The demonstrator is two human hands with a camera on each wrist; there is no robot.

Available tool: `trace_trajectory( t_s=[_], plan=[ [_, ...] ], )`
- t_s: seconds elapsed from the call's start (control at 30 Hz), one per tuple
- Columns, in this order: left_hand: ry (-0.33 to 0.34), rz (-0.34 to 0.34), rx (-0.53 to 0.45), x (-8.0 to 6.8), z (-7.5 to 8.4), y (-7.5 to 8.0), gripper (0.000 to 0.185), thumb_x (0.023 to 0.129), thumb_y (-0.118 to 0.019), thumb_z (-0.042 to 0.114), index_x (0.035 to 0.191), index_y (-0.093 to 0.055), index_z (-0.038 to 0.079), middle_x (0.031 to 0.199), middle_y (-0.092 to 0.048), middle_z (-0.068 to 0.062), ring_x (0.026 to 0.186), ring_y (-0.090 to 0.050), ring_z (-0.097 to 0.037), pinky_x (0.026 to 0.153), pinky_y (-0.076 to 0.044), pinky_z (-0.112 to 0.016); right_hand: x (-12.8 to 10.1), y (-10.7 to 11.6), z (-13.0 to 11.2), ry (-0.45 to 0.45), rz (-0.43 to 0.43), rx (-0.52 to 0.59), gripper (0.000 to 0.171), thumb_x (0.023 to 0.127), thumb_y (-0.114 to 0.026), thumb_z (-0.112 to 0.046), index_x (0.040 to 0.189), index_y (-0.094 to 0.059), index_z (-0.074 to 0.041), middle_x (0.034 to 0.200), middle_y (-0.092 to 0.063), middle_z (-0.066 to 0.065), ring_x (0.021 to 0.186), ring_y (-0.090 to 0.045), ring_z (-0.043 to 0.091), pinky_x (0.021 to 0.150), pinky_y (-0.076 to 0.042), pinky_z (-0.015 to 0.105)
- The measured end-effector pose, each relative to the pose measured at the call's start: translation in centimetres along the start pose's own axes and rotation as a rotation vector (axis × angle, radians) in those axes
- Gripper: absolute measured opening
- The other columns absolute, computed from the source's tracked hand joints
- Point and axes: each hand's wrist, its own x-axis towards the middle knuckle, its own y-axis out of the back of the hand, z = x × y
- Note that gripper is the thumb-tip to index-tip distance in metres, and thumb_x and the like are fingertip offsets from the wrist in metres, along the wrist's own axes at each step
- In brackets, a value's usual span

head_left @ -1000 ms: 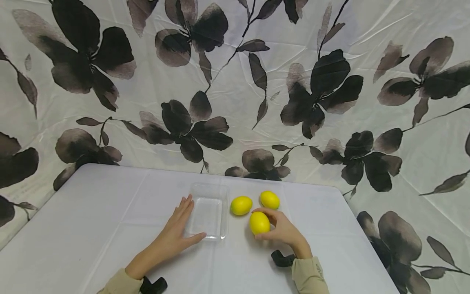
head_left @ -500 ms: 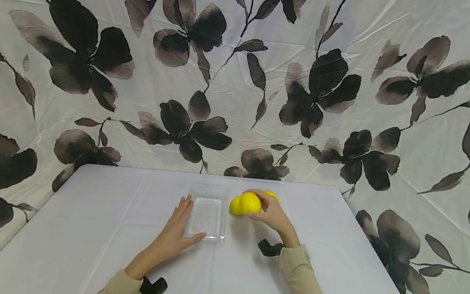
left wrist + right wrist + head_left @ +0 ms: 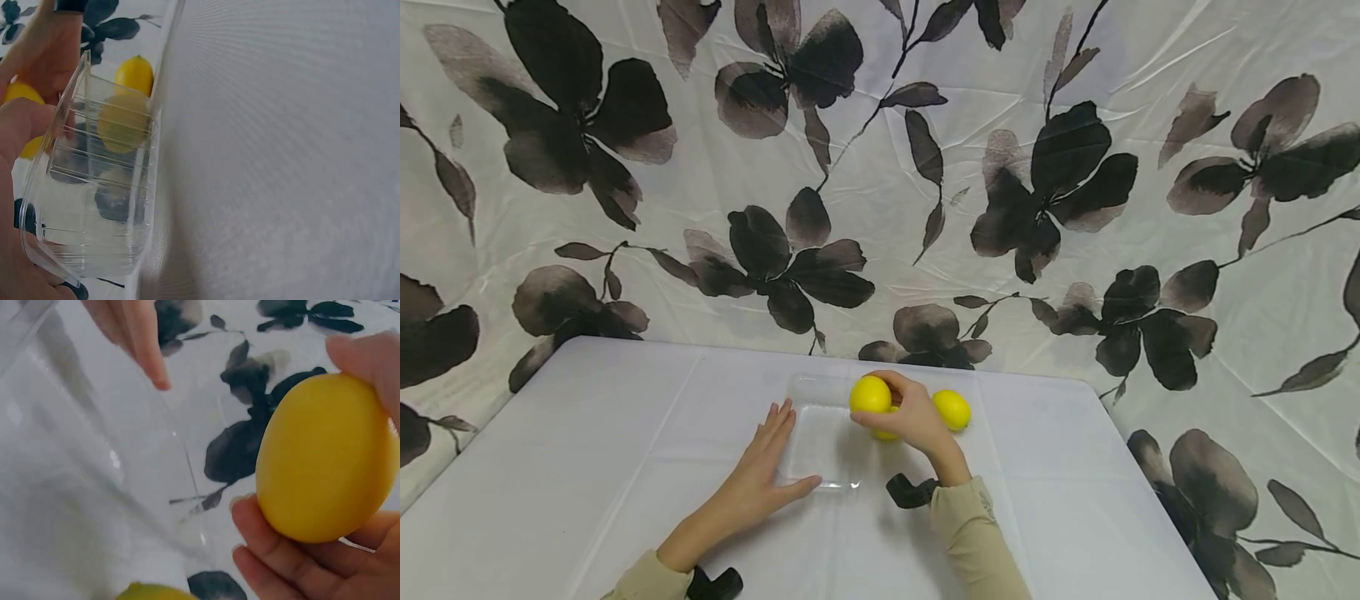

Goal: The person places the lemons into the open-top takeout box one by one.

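Note:
My right hand [image 3: 912, 414] holds a yellow lemon [image 3: 325, 459] between thumb and fingers, raised near the right rim of a clear plastic container [image 3: 823, 446]. My left hand [image 3: 758, 475] rests against the container's left side with its fingers spread and straight. In the left wrist view, the ribbed wall of the container [image 3: 94, 181] fills much of the left half. A second lemon [image 3: 886, 434] lies on the table beside the container, mostly hidden behind my right hand. Farther right sits a third lemon [image 3: 952, 410].
A white cloth covers the table [image 3: 587, 467]. Behind it hangs a pale curtain [image 3: 910, 225] with dark flower prints. Each wrist carries a black camera mount, such as the right mount [image 3: 910, 492].
My right hand has lifted its lemon and carried it leftward, over the second lemon, to the container's right rim. The left hand and the container have stayed in place.

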Motion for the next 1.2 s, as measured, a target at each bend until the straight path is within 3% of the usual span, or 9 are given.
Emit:
trace_trajectory(
  t_s=[0.23,0.47,0.7,0.83,0.97,1.2],
  plan=[
    [0.016,-0.019,-0.003,0.0,-0.1,0.0,0.101,0.084,-0.077,0.045,0.153,-0.025,-0.008,0.164,-0.014,-0.016,0.15,-0.006,-0.041,0.115,-0.013,-0.067,1.6,-1.4,-2.1,-0.058,0.011,-0.109,0.072,0.078,-0.081,-0.04,0.136,-0.056,-0.006,0.126,-0.062,0.009,0.105,-0.059,0.024,0.093,-0.053,0.041],
    [0.008,-0.021,0.001,0.1,-0.1,0.0,0.101,0.083,-0.077,0.044,0.152,-0.025,-0.009,0.164,-0.015,-0.018,0.15,-0.006,-0.039,0.116,-0.012,-0.066,3.0,-3.1,-3.6,-0.126,0.015,-0.216,0.078,0.075,-0.081,-0.044,0.134,-0.055,0.001,0.117,-0.064,0.013,0.096,-0.062,0.024,0.083,-0.056,0.038],
    [-0.003,-0.014,-0.007,0.0,-0.1,0.1,0.1,0.084,-0.077,0.044,0.152,-0.026,-0.009,0.164,-0.016,-0.018,0.15,-0.007,-0.039,0.116,-0.012,-0.064,4.0,-5.2,-3.8,-0.222,0.011,-0.282,0.078,0.071,-0.084,-0.044,0.127,-0.058,0.003,0.105,-0.065,0.011,0.087,-0.059,0.021,0.075,-0.053,0.032],
    [-0.027,-0.002,-0.013,-0.1,-0.2,0.1,0.099,0.084,-0.077,0.042,0.151,-0.026,-0.01,0.163,-0.016,-0.018,0.15,-0.008,-0.04,0.118,-0.011,-0.062,4.3,-6.2,-3.8,-0.256,0.0,-0.335,0.078,0.07,-0.084,-0.043,0.127,-0.058,0.004,0.105,-0.064,0.012,0.088,-0.058,0.023,0.076,-0.052,0.033],
    [-0.054,0.01,-0.012,0.0,-0.3,0.1,0.098,0.084,-0.078,0.037,0.151,-0.026,-0.01,0.163,-0.017,-0.02,0.15,-0.008,-0.038,0.118,-0.011,-0.06,4.7,-7.1,-4.1,-0.297,-0.025,-0.384,0.074,0.07,-0.085,-0.04,0.124,-0.059,0.004,0.102,-0.063,0.011,0.087,-0.057,0.024,0.078,-0.052,0.035],
    [-0.068,0.021,-0.032,-0.1,-0.4,0.1,0.099,0.08,-0.08,0.03,0.152,-0.025,-0.01,0.162,-0.018,-0.022,0.148,-0.012,-0.045,0.121,-0.007,-0.052,5.2,-8.3,-4.4,-0.338,-0.063,-0.447,0.057,0.068,-0.088,-0.033,0.105,-0.062,0.002,0.085,-0.06,0.009,0.076,-0.056,0.025,0.073,-0.054,0.036]
  ],
)
